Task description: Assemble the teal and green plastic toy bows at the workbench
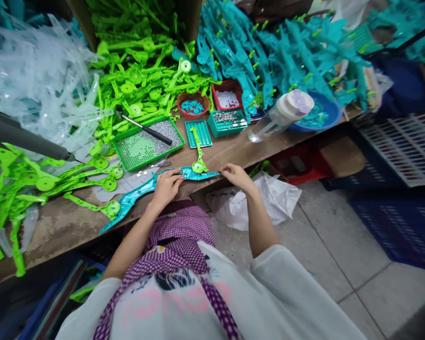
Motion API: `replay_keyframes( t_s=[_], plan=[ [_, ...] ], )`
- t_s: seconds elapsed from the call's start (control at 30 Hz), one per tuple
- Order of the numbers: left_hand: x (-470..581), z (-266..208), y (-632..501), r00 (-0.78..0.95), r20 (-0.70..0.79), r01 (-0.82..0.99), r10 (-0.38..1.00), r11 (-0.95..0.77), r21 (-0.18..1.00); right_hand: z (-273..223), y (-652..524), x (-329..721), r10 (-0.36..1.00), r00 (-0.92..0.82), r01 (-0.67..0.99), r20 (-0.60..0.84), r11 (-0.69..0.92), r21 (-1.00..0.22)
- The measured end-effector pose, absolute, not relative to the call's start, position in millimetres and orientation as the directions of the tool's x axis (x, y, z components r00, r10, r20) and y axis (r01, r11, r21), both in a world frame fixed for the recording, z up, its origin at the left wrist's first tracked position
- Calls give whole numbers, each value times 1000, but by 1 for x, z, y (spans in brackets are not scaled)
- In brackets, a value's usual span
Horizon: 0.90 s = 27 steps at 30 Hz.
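Note:
A long, curved turquoise plastic piece lies along the bench's front edge. My left hand is closed over its middle, with the fingers on top. At the piece's right tip, my right hand is pinched, thumb and fingertips meeting on the end. One green plastic arm with a round disc rests on the right part of the piece and reaches up over a small teal tray. Another green arm sits at its left end. A few small silver discs lie behind my left hand.
A green tray holds small metal bits and a black-handled hammer. Beyond are a teal box of metal discs, a red bowl, and a clear bottle. A grey power screwdriver hangs at left. Green and turquoise parts are heaped behind.

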<state>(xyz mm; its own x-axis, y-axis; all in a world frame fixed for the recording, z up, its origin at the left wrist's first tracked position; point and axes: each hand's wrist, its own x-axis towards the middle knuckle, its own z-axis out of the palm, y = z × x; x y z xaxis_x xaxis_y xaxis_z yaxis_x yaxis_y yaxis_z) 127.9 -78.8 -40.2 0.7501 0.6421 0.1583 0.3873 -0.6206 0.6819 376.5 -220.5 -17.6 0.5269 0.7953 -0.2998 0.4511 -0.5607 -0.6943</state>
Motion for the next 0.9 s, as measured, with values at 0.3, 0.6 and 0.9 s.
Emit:
replay_keyframes(
  t_s=[0.3,0.6,0.9],
  plan=[
    [127,-40,-78,757,164,374,633,-626,684,-27,-216,377,701,708,547,-89,-622,-560],
    [130,-38,-79,736,153,382,660,-591,711,12,-191,333,718,690,206,86,-81,-975],
    [121,-26,-70,688,138,293,713,-447,845,37,-234,332,976,86,559,-200,-213,-801]
  ],
)
